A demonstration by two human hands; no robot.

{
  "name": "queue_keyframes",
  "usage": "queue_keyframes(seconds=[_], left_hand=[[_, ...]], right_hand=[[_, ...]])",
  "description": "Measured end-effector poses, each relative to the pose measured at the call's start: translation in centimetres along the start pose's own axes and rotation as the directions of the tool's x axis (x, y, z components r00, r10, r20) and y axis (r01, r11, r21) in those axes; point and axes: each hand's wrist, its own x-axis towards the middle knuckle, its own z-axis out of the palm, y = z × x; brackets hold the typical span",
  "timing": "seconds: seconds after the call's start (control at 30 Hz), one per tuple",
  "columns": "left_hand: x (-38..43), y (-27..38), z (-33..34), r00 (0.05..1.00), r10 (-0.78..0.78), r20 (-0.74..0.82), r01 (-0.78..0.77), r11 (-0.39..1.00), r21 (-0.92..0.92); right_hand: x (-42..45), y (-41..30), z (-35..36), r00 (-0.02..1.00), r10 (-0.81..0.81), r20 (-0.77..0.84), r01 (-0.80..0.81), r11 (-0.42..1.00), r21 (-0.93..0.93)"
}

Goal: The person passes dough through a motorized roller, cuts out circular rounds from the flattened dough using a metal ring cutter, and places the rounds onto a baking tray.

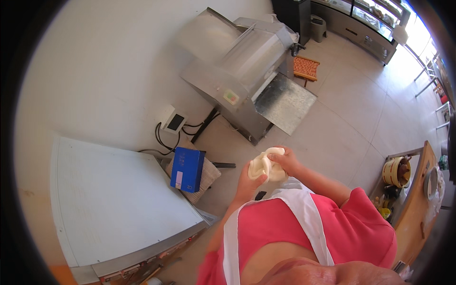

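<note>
A thick, folded piece of pale dough (269, 166) is held in front of my white apron. My left hand (250, 181) grips its left side, the thumb pressed on the near edge. On the other side my right hand (287, 161) has its thumb over an upper fold, and the fingers behind the dough are mostly hidden. Beyond my hands stands a metal dough sheeter (245, 60), with a flat metal outfeed tray (290, 103) jutting out toward the right.
A white-topped cabinet or chest (117, 203) stands to the left. Beside it, a blue box (185, 170) rests on a cushioned seat (211, 176). Black cables run below a wall-mounted device (174, 120). At right is a wooden worktable (413, 228); a glass display case (359, 25) stands far back.
</note>
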Motion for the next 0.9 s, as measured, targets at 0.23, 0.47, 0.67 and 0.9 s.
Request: queue_keyframes(seconds=[0.23,0.47,0.67,0.9], left_hand=[[12.3,8.5,-8.1,0.922,0.276,-0.272,-0.237,0.957,0.168],[28.2,11.5,-19.7,0.868,0.378,-0.322,-0.326,0.923,0.206],[36.2,5.4,-25.2,0.714,0.697,-0.063,-0.225,0.313,0.923],[39.4,9.2,-24.5,0.867,0.474,0.152,-0.34,0.34,0.877]], right_hand=[[14.4,-10.3,8.4,0.931,-0.347,0.113,0.362,0.846,-0.39],[30.0,-13.0,15.3,0.692,-0.684,0.23,0.472,0.187,-0.862],[36.1,-6.8,17.5,0.692,-0.673,0.261,0.32,-0.038,-0.947],[36.2,-10.7,16.9,0.885,-0.465,0.007,0.128,0.229,-0.965]])
